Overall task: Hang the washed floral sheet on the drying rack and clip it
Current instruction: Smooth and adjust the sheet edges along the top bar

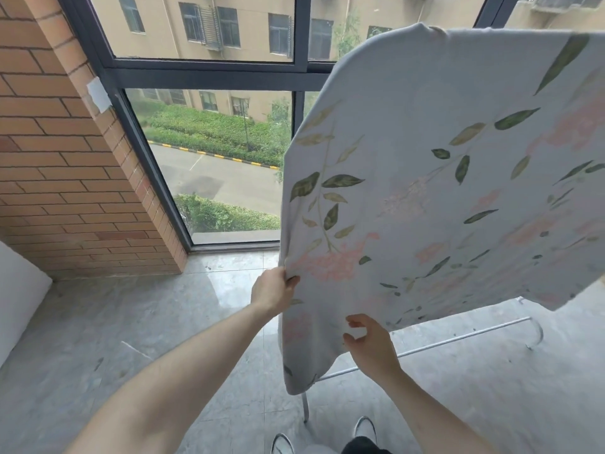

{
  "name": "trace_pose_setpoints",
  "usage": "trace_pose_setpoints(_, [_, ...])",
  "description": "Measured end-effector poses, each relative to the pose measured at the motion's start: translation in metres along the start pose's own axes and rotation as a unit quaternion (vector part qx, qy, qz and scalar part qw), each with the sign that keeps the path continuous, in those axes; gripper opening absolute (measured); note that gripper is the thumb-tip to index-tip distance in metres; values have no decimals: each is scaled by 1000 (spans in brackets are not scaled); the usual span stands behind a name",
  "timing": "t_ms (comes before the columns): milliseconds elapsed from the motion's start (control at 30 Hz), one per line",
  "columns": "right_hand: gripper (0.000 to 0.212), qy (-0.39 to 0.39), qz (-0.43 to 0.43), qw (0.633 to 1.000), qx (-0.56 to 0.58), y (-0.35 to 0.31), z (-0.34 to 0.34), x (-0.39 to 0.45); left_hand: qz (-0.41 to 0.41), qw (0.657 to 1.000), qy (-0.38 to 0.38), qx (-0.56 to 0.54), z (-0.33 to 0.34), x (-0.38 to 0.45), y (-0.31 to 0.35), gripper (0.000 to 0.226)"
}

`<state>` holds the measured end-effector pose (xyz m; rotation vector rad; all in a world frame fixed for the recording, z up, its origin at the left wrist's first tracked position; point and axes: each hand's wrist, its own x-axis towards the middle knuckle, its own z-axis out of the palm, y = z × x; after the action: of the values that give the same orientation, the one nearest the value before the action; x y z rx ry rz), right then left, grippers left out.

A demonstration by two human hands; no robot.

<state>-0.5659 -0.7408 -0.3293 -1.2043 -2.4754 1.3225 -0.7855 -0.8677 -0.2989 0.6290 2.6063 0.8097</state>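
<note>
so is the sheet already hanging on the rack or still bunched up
Hanging and spread: the floral sheet drapes over the rack, left hand gripping its edge.

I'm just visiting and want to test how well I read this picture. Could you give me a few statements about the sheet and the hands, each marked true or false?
1. The floral sheet is draped over the drying rack. True.
2. The left hand pinches the sheet's side edge. True.
3. The right hand holds a clip. False: it holds nothing, fingers loosely curled near the sheet.
4. The sheet lies on the floor. False: it hangs above it.
5. A curtain covers the window. False: it is uncovered.
</note>
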Motion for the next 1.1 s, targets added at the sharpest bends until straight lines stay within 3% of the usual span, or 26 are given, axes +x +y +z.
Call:
trace_pose_setpoints(300, [29,10,24,1000,7,28,-23,-14,-18,998,61,-18,7,7,-4,23])
trace_pose_setpoints(467, [31,11,25,999,23,46,-51,-15,-56,997,54,-13,10,-4,-3,24])
trace_pose_setpoints(667, [33,11,23,998,66,77,-103,-18,-179,965,99,-165,52,-72,41,63])
trace_pose_setpoints(733, [32,10,27,997,77,96,-126,-23,-142,967,58,-201,75,-93,76,56])
trace_pose_setpoints(867, [31,11,33,996,77,133,-171,-34,-25,985,-83,-151,111,-128,141,26])
trace_pose_setpoints(1100, [32,50,49,990,119,194,-260,-48,96,987,-118,-60,164,-155,223,22])
